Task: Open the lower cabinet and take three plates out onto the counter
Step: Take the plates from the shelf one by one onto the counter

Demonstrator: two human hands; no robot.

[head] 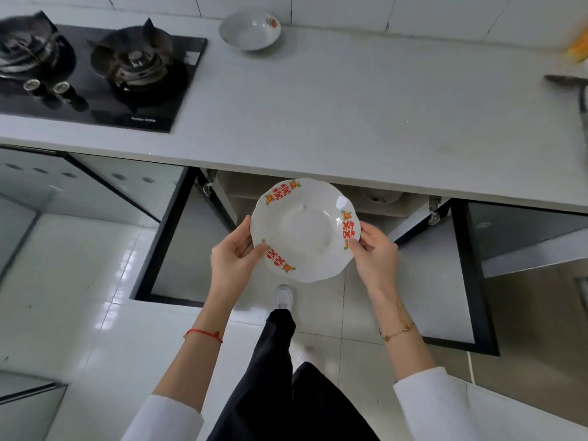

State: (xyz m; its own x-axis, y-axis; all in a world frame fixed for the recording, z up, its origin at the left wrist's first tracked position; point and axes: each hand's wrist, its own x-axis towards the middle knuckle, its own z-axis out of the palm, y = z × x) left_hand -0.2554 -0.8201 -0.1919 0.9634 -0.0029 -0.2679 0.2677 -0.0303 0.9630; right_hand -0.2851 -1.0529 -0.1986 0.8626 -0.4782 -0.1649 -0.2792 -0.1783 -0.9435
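A white plate (305,230) with red and orange rim decoration is held level in front of the open lower cabinet (318,192), just below the counter (350,122) edge. My left hand (234,256) grips its left rim and my right hand (374,249) grips its right rim. Both cabinet doors, the left door (178,243) and the right door (445,275), stand swung out toward me. Inside the cabinet, a pale dish (380,197) shows dimly under the counter; the rest of the interior is hidden by the plate.
A white bowl (250,30) sits at the back of the counter. A black gas hob (95,68) with two burners occupies the counter's left. A yellow object (577,47) and a dark utensil (566,81) are at the far right. My shoe (283,297) is on the tiled floor.
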